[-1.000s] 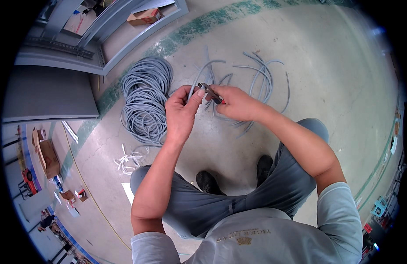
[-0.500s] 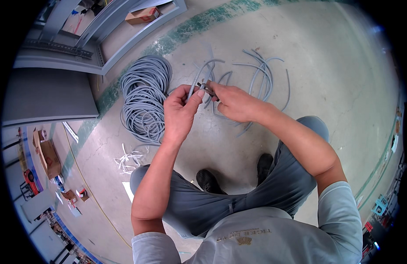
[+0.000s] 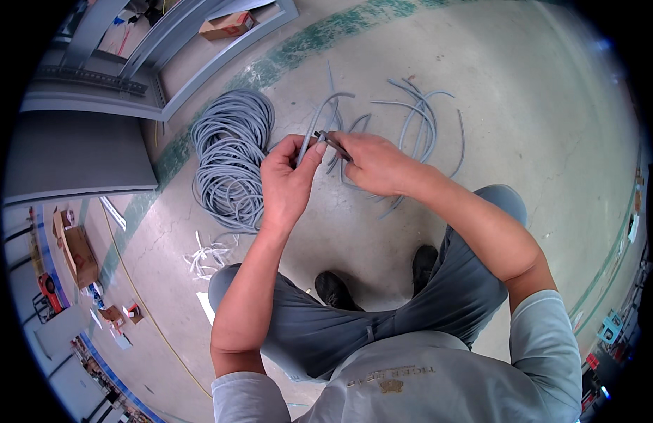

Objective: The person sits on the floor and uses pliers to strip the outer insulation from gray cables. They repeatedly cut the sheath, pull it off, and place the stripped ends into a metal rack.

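Between thumb and fingers, my left hand (image 3: 287,182) pinches a grey cable (image 3: 310,128) whose free length arches up and away from me. My right hand (image 3: 380,166) is closed round a pair of small dark pliers (image 3: 336,146). Their jaws meet the cable right beside my left thumb; the fingers cover most of the handles, and the exact jaw type is too small to make out. Left of my hands lies a big coil of grey cable (image 3: 231,151) on the floor. Loose cut lengths of grey cable (image 3: 430,127) are spread to the right.
White scraps (image 3: 208,255) lie on the floor beside my left knee. A grey metal cabinet frame (image 3: 164,106) stands at the far left with a cardboard box (image 3: 226,25) inside. Another open cardboard box (image 3: 77,255) sits further left. My dark shoes (image 3: 333,290) are below my hands.
The pliers have turned slightly, and their handles look closer together within my right hand. Both hands stay in nearly the same place, with the left still on the cable.
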Motion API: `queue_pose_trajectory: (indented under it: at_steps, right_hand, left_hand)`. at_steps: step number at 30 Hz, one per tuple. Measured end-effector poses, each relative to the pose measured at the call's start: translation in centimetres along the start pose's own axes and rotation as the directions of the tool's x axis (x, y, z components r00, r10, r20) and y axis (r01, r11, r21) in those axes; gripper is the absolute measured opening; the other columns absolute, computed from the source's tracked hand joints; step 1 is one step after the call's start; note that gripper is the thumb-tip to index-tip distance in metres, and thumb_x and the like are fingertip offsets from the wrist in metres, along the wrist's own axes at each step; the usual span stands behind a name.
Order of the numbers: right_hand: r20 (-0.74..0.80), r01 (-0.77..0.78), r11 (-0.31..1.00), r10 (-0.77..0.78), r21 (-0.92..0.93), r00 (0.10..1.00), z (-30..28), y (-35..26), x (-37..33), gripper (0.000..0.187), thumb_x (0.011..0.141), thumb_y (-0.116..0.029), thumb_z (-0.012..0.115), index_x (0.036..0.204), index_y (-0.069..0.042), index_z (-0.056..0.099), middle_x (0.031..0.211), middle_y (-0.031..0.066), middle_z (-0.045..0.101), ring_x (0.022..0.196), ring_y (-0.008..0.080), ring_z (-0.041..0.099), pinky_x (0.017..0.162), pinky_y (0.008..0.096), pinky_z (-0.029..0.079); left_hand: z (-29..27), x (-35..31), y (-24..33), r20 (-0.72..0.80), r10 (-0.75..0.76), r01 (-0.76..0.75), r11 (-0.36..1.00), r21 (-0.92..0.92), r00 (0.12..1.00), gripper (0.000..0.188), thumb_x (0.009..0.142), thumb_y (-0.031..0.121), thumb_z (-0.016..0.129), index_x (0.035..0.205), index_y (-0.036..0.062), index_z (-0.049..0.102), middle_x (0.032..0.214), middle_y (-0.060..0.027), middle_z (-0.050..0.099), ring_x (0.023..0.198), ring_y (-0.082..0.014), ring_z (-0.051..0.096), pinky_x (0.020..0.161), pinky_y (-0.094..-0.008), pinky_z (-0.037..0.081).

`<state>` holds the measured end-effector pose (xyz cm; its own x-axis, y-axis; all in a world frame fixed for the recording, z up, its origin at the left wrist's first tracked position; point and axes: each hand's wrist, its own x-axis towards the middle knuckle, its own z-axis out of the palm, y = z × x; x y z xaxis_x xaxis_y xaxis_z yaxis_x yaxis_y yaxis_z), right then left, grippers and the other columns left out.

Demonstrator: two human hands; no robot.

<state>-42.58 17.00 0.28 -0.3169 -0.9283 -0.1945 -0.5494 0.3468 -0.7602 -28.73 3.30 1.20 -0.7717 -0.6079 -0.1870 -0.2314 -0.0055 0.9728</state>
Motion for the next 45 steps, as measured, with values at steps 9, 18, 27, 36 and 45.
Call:
queue_pose_trajectory:
  at_steps: [9,18,27,36,45]
  right_hand:
    - [-0.092,0.049,0.987,-0.035,0.154,0.995,0.8,1.1,1.3,0.031,0.098,-0.028,0.063,0.102,0.002,0.058,0.086,0.0229,0.065,0.082,0.0431,0.063,0.071,0.0466,0.048]
    - [-0.180,0.087,0.960,-0.039,0.267,0.983,1.0,0.7,1.4,0.026,0.097,-0.025,0.065,0.106,0.000,0.063,0.079,0.0196,0.064,0.071,0.0364,0.061,0.067,0.0432,0.048]
    - [-0.077,-0.098,0.788,0.182,0.608,0.980,0.3,1.1,1.6,0.025,0.093,-0.023,0.074,0.107,-0.003,0.070,0.070,0.0018,0.059,0.066,0.0128,0.056,0.063,0.0304,0.045]
    - [-0.143,0.077,0.557,0.076,0.827,0.987,0.1,-0.3,1.0,0.020,0.093,-0.016,0.075,0.104,0.001,0.070,0.076,0.0021,0.064,0.072,0.0107,0.061,0.068,0.0271,0.050]
    - [-0.175,0.032,0.332,0.410,0.943,0.895,-4.4,3.3,0.8,0.026,0.099,-0.023,0.070,0.109,0.001,0.065,0.099,0.0084,0.069,0.084,0.0165,0.068,0.076,0.0316,0.056]
  left_hand:
    - [0.1,0.0,-0.4,0.002,0.054,-0.054,0.998,-0.022,0.999,0.015,0.097,0.016,0.074,0.100,0.0021,0.069,0.076,0.0083,0.056,0.065,-0.0009,0.042,0.056,-0.0194,0.032]
    - [-0.3,0.2,0.5,-0.025,0.033,-0.036,0.994,-0.102,0.999,0.015,0.097,0.015,0.073,0.099,0.0004,0.070,0.076,0.0078,0.056,0.066,-0.0008,0.040,0.057,-0.0197,0.033]
    - [-1.1,0.7,0.1,0.042,-0.106,0.114,0.931,-0.346,0.993,0.020,0.098,0.017,0.072,0.108,0.0002,0.067,0.081,-0.0013,0.063,0.064,-0.0062,0.048,0.057,-0.0209,0.036]
    - [0.4,-0.3,-1.1,0.162,-0.187,0.239,0.878,-0.415,0.969,0.017,0.102,0.012,0.056,0.107,-0.0008,0.065,0.087,-0.0054,0.065,0.068,-0.0101,0.053,0.062,-0.0243,0.041]
    - [1.2,-1.9,-1.5,0.248,-0.072,0.094,0.993,-0.076,0.966,0.030,0.109,0.023,0.053,0.125,-0.0012,0.061,0.097,-0.0053,0.070,0.081,-0.0101,0.061,0.078,-0.0266,0.051]
